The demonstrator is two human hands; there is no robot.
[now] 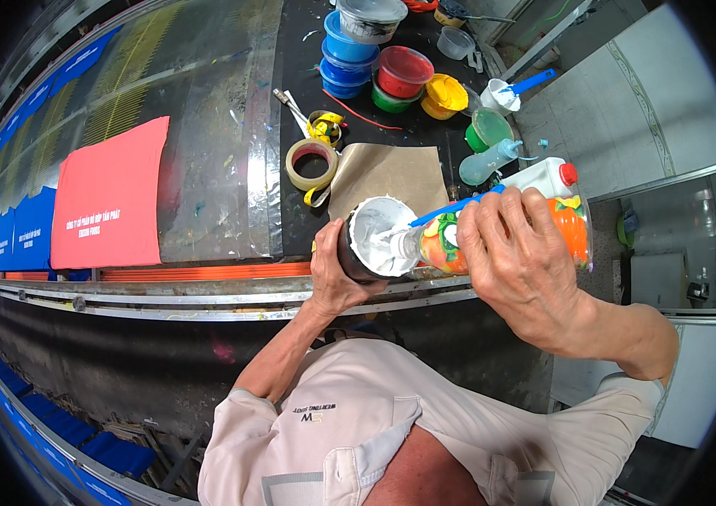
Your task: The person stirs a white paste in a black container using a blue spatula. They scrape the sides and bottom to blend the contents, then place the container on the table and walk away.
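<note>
My left hand is wrapped round a dark tub whose inside is coated with thick white paint. The tub is tipped to the right. In my right hand is a plastic bottle with a colourful fruit-patterned label. It lies nearly level, its mouth at the tub's opening. A blue handle slants from the tub toward my right fingers; whether they touch it cannot be told. Brown paper lies just beyond the tub.
Tape rolls lie left of the paper. Stacked blue tubs, a red tub, a yellow tub and a squeeze bottle stand farther back. A white jug is behind my right hand. Pink printed fabric covers the left table.
</note>
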